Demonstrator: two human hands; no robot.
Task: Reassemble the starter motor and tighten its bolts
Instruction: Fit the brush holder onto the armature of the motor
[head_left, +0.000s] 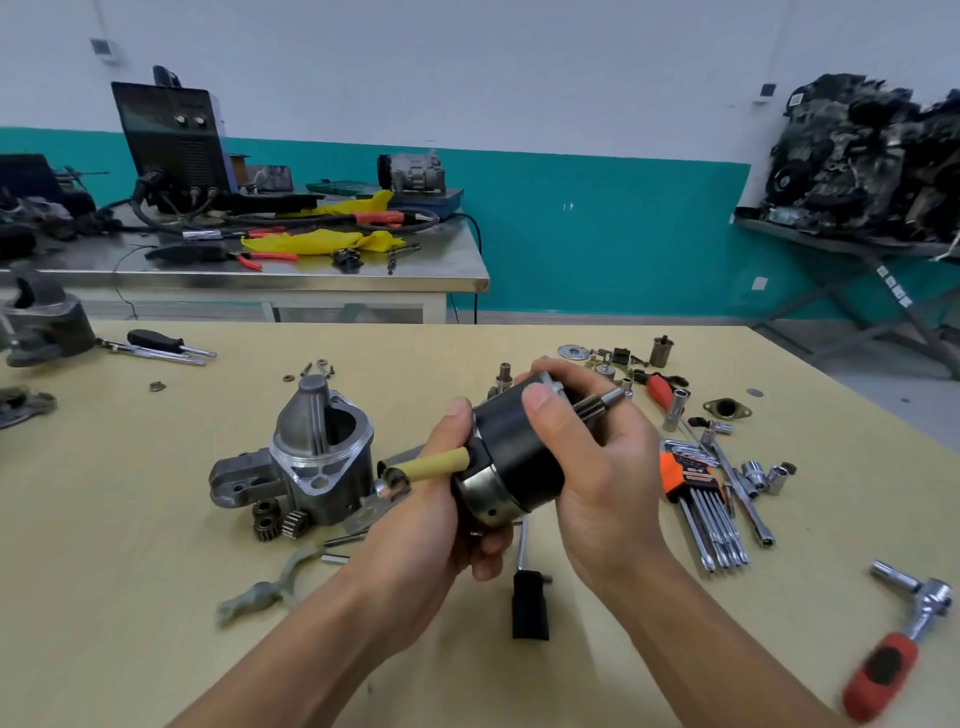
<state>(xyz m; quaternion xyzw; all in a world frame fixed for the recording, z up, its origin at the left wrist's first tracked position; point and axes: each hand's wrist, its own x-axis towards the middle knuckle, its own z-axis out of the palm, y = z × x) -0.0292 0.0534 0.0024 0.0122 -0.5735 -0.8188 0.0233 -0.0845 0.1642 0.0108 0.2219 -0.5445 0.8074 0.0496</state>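
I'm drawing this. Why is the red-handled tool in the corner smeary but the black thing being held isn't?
Head view: the ratchet sits at the wide lens's edge, so it looks stretched and soft; the motor body, near the middle, is sharp.

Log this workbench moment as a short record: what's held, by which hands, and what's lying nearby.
held: black motor body, off the table
left hand: grips its lower metal end
right hand: wraps its upper part, near the geared shaft
lead: yellow-sleeved wire sticks out toward the left
on table, left: aluminium housing, small gears
on table, right: hex key set, red-handled ratchet
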